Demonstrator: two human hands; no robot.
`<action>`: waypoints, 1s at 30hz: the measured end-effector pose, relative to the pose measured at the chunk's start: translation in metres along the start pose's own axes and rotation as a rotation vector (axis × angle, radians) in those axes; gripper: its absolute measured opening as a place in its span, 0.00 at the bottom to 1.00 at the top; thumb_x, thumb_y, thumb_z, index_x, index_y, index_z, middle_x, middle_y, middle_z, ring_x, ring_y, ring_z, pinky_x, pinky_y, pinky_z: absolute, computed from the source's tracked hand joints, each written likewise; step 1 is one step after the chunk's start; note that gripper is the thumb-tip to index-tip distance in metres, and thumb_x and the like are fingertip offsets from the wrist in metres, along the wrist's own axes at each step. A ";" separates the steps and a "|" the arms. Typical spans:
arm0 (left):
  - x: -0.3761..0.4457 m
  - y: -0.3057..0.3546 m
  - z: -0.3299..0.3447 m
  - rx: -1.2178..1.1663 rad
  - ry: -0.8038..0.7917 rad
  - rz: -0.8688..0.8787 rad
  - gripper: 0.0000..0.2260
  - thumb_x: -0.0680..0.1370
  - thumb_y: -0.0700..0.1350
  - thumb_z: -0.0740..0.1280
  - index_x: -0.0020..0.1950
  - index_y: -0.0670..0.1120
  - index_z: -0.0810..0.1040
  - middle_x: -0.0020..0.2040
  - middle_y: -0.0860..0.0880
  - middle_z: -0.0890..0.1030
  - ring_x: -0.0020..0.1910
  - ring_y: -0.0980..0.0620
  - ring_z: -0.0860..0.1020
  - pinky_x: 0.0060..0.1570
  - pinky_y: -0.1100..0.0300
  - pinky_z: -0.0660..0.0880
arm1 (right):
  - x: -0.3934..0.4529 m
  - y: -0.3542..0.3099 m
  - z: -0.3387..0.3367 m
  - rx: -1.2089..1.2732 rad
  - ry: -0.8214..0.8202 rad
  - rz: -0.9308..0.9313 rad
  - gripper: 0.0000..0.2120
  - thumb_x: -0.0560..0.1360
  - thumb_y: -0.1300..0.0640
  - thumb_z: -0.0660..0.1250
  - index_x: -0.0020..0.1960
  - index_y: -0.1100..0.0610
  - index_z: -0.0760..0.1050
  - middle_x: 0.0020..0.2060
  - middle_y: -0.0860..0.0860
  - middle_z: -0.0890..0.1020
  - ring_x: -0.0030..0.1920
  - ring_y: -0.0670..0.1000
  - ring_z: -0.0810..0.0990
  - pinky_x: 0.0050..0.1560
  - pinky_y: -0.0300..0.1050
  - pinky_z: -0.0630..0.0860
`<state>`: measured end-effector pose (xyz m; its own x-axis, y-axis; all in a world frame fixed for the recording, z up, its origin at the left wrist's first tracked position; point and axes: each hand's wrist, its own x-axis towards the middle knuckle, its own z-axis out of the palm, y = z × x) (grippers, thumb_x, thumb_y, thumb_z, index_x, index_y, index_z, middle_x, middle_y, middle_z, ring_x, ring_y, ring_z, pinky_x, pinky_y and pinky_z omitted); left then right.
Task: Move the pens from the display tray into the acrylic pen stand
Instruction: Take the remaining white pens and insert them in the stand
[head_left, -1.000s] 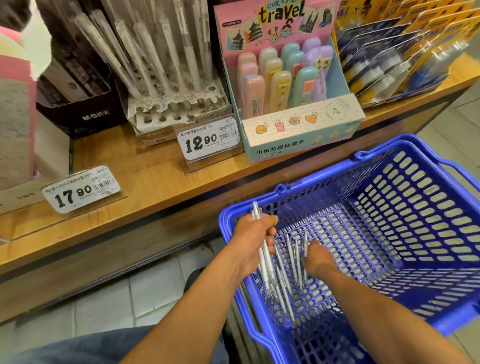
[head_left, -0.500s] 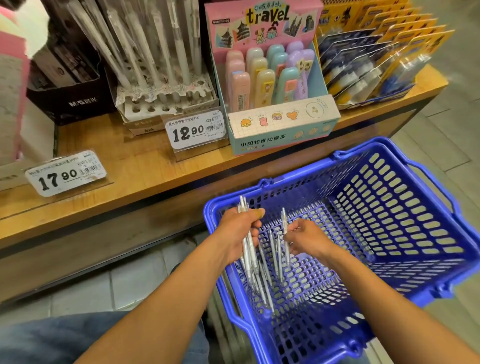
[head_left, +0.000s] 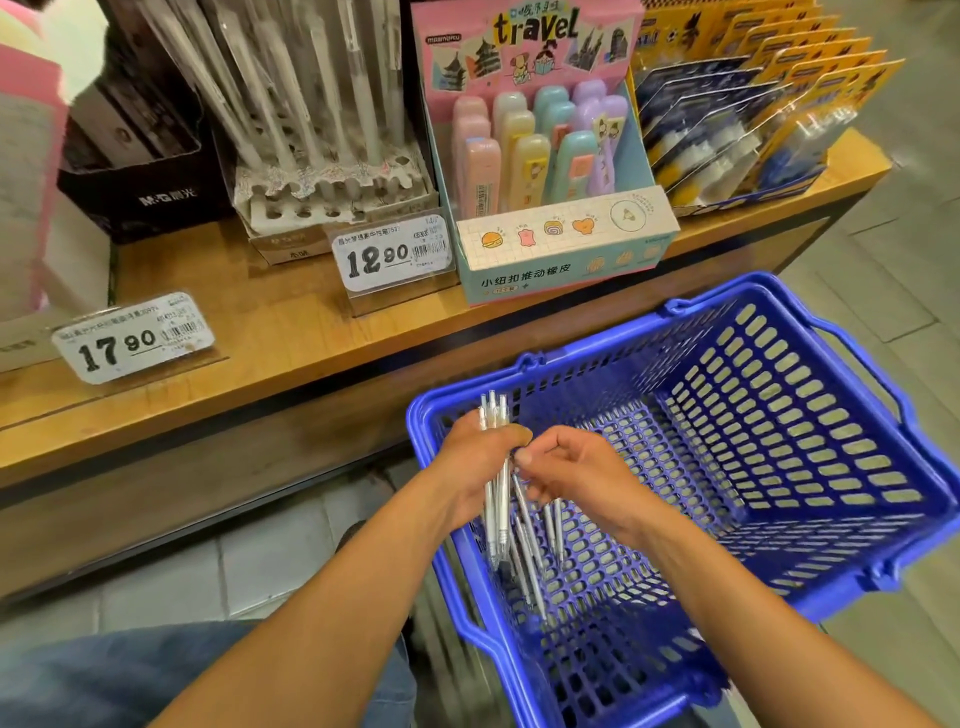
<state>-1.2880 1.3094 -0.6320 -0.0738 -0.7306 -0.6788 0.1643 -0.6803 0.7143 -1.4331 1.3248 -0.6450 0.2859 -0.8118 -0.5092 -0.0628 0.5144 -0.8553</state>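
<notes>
Pens (head_left: 496, 415), at least three white ones, stand bunched upright in the left hand (head_left: 478, 462), whose curled fingers clamp them over the near-left corner of one blue basket (head_left: 779, 582). Several more loose pens (head_left: 530, 551) lie slanted below in the basket. The right hand (head_left: 576, 467), fingers bent, meets the bunch at its thumb; whether it pinches a pen cannot be told. Two price tags stand on the shelf: 12.90 tag (head_left: 392, 252) and 17.90 tag (head_left: 130, 340).

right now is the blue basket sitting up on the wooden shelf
No, the blue basket sits below and in front of the wooden shelf.
</notes>
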 end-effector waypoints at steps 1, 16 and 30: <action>0.000 0.000 0.000 0.017 0.023 0.001 0.10 0.76 0.33 0.65 0.40 0.45 0.71 0.28 0.47 0.73 0.22 0.53 0.72 0.24 0.63 0.69 | 0.008 0.004 -0.009 0.017 -0.012 0.036 0.05 0.75 0.61 0.71 0.44 0.61 0.76 0.34 0.56 0.82 0.30 0.51 0.79 0.31 0.41 0.75; 0.003 0.001 -0.004 -0.058 0.007 -0.082 0.06 0.80 0.35 0.63 0.46 0.44 0.71 0.31 0.48 0.71 0.22 0.54 0.68 0.24 0.62 0.66 | 0.089 0.134 -0.046 -0.968 0.289 0.559 0.08 0.79 0.57 0.65 0.43 0.59 0.70 0.31 0.51 0.71 0.29 0.50 0.70 0.29 0.43 0.69; 0.001 0.003 -0.005 -0.085 -0.007 -0.086 0.03 0.80 0.36 0.64 0.48 0.43 0.73 0.31 0.48 0.71 0.25 0.53 0.67 0.24 0.62 0.66 | 0.094 0.141 -0.044 -1.027 0.289 0.546 0.13 0.76 0.52 0.68 0.38 0.56 0.69 0.31 0.50 0.72 0.29 0.48 0.70 0.28 0.40 0.68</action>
<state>-1.2824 1.3069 -0.6310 -0.0981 -0.6701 -0.7358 0.2395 -0.7335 0.6361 -1.4573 1.3090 -0.8174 -0.2331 -0.6548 -0.7189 -0.8804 0.4561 -0.1299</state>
